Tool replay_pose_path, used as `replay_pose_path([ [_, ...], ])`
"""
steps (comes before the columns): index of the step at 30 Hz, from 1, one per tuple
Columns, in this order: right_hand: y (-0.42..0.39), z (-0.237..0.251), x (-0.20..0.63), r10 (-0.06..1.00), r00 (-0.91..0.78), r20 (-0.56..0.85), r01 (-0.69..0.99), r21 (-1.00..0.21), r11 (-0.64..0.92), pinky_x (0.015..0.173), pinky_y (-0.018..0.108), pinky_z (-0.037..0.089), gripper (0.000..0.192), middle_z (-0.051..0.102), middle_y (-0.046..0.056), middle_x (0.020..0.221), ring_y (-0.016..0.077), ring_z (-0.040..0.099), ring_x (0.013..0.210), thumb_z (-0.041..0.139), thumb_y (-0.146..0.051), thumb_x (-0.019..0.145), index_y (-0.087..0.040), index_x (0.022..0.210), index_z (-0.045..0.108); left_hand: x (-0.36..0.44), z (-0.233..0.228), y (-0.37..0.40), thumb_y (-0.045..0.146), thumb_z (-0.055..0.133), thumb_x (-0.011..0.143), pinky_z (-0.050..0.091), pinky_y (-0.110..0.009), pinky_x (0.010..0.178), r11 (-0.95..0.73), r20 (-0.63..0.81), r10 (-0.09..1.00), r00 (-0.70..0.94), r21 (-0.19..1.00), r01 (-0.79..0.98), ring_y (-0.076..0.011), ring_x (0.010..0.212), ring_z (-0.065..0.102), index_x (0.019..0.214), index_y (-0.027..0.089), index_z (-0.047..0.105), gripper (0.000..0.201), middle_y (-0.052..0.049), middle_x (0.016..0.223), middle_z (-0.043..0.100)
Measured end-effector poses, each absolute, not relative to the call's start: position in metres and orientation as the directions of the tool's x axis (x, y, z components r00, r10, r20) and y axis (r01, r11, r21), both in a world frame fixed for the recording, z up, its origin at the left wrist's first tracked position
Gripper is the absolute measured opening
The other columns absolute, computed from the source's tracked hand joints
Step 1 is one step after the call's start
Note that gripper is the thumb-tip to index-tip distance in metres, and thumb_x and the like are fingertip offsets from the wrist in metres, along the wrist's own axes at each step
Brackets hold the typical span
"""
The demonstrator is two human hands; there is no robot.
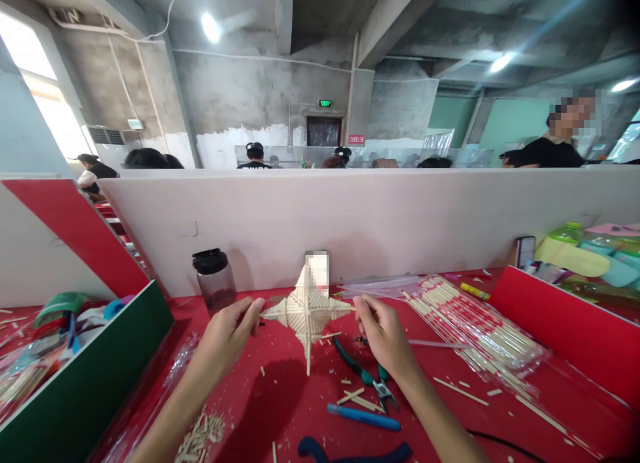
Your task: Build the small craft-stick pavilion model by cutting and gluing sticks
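A pale star-shaped craft piece (309, 314) made of thin wooden sticks is held up above the red table. My left hand (234, 326) pinches its left point between thumb and fingers. At the opposite point, my right hand (381, 328) grips the stick tip the same way. The lower point hangs free over the table. Below my right hand lie green-handled cutting pliers (383, 391), jaws toward me. A blue pen-like tool (364, 417) rests nearby beside short cut sticks (363, 400). At the bottom edge, dark blue handles (357, 453) of another tool show.
Bundles of bamboo sticks (470, 316) in clear plastic lie right. A dark-lidded bottle (214, 279) stands by the white partition (390, 229). Green (130, 363) and red (565, 336) boards flank the workspace. Wood scraps (203, 437) litter the table. Other people sit beyond.
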State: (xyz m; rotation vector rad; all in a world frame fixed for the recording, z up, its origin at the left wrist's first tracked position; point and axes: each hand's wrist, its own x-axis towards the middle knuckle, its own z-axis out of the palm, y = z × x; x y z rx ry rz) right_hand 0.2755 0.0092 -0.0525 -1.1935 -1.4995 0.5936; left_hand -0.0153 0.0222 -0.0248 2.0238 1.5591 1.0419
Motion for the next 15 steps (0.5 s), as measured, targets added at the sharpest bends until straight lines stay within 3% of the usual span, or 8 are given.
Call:
replay_pose_path([
  [8, 0.0097, -0.0507, 0.2791, 0.902, 0.041, 0.430, 0.484, -0.798, 0.359, 0.051, 0.027, 0.029, 0.057, 0.033, -0.005, 0.052, 0.0129, 0.037, 0.050, 0.039, -0.062, 0.100, -0.023, 0.059, 0.034, -0.0145, -0.0242, 0.0210, 0.068, 0.034, 0.096, 0.031, -0.025, 0.056, -0.284, 0.295, 0.950, 0.105, 0.669, 0.687, -0.0156, 0.056, 0.045, 0.060, 0.021, 0.041, 0.060, 0.003, 0.055, 0.045],
  [15, 0.0093, -0.0500, 0.2785, 0.908, 0.045, 0.417, 0.548, -0.770, 0.327, 0.054, 0.026, 0.037, 0.049, 0.045, -0.004, 0.055, 0.0157, 0.046, 0.053, 0.046, -0.060, 0.099, -0.023, 0.067, 0.046, -0.0170, -0.0220, 0.0222, 0.065, 0.038, 0.097, 0.032, -0.025, 0.056, -0.297, 0.309, 0.943, 0.123, 0.614, 0.731, -0.0163, 0.057, 0.049, 0.067, 0.021, 0.049, 0.054, 0.003, 0.059, 0.050],
])
